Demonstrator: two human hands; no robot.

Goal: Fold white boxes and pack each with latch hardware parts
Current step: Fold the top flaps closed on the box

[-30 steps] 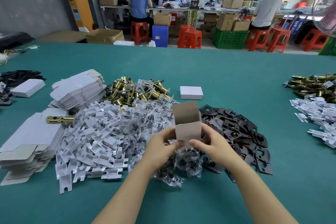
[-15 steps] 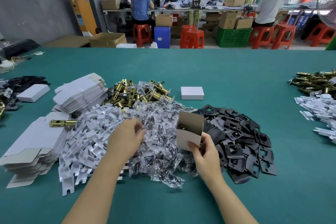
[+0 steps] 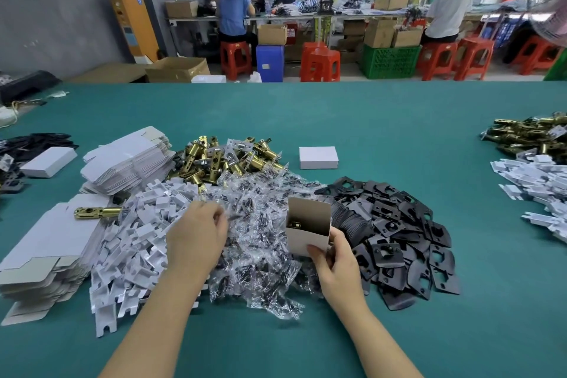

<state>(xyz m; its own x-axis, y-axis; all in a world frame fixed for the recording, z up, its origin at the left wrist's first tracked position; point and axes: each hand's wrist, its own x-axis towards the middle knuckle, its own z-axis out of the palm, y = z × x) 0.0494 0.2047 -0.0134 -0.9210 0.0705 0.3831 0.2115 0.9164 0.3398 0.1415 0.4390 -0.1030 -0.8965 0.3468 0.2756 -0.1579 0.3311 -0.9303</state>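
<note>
White box [image 3: 307, 235] upright in right hand [image 3: 336, 267]

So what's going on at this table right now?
A person is packing latch hardware. The right hand holds an open white box upright, with a brass part showing inside. The left hand reaches over the heap of clear screw bags, fingers curled; whether it grips one is unclear. White inserts, black plates and brass latches lie piled around.
</note>
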